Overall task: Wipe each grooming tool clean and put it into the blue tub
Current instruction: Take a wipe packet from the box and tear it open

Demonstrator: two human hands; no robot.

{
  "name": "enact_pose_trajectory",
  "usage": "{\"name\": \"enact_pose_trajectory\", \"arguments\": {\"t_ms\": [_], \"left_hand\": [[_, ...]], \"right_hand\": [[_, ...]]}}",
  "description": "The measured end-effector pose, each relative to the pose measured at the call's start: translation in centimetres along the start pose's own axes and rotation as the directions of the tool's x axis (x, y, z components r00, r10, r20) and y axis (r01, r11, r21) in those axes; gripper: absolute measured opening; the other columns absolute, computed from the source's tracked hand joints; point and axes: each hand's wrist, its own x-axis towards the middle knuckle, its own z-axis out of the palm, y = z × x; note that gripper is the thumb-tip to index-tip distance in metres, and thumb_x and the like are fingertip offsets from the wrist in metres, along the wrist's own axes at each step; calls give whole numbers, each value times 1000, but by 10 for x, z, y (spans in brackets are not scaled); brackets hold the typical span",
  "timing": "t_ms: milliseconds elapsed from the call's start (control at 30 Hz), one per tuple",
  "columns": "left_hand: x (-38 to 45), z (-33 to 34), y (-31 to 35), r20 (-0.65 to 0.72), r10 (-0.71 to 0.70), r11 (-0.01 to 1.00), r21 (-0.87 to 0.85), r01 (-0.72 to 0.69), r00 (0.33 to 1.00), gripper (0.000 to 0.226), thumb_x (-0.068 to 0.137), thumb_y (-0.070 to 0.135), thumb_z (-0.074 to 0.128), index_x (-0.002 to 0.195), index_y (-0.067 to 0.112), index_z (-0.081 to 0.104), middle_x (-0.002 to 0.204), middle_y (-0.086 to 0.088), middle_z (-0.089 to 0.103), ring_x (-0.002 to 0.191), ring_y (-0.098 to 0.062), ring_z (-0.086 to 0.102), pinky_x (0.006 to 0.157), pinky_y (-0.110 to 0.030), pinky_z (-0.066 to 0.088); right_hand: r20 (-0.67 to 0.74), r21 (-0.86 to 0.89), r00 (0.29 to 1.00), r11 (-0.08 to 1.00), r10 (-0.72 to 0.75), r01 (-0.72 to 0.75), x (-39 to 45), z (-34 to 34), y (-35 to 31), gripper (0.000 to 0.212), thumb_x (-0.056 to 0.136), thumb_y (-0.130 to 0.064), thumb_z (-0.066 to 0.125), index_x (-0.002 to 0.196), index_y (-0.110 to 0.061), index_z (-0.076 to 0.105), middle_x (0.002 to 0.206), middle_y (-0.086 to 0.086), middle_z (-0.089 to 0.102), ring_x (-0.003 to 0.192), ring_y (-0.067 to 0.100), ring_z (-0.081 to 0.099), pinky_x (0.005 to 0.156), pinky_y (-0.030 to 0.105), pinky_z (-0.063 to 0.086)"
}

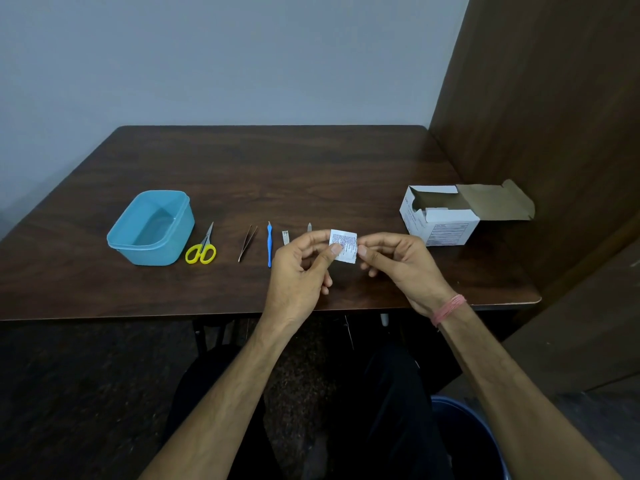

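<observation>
- Step in hand: judging by the layout, the person is preparing a wipe, since a small sealed sachet [343, 245] is being held up at the centre of the frame and no tool is yet being cleaned.
- Left hand [300, 268]: its thumb and forefinger are pinching the sachet's left edge, with the remaining fingers curling loosely beneath.
- Right hand [398, 263]: its fingertips are pinching the sachet's right edge; a pink thread band [449, 309] is circling the wrist.
- The two hands are working close together, joined only through the sachet.
- Task's things: five tools are lying in a row across the middle of the table [277, 161]: yellow-handled scissors [202, 249], tweezers [247, 243], a blue-handled tool [269, 244], a nail clipper [285, 237] and a small metal file [309, 227], the last partly hidden behind the left hand.
- The blue tub [151, 226] is standing at centre left, just beside the scissors, and appears to be holding no tools.
- An open white carton [441, 216] is sitting at centre right.
- Next move, as a judgement: tearing the sachet open calls for opposing pulls, then drawing out the wipe.
</observation>
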Motion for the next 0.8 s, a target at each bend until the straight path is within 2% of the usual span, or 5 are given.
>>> {"name": "enact_pose_trajectory", "arguments": {"t_ms": [167,367,700,800], "left_hand": [[-1,0,0,-4,7,1000,2,-7,1000,20,109,21,78,129,24,81,115,4,86,54,-6,63,50,-22,54],[0,0,-1,-10,4,1000,-3,-4,1000,20,109,23,79,128,25,81,115,3,86,54,-6,63,50,-22,54],[1,-1,-3,-3,1,1000,-2,-1,1000,20,109,22,79,128,23,81,115,4,86,53,-5,62,49,-22,53],[1,-1,-4,3,1,1000,10,-1,1000,20,109,23,79,129,23,81,117,5,86,53,-4,62,49,-21,53]], "right_hand": [[-2,40,1000,999,10,-10,0,1,-4,12,94,-21,80,102,-23,89,104,7,85,79,11,73,67,21,57],[-25,63,999,998,20,-19,0,3,-5,11,92,-22,80,98,-20,89,97,7,84,76,12,72,66,21,57],[-28,28,999,999,28,-27,1,0,-2,16,94,-20,79,105,-8,84,98,7,83,76,13,71,66,22,57],[-17,4,999,1000,29,-29,2,-1,0,12,99,-13,77,107,-6,83,98,8,82,78,13,71,67,22,57]]}}
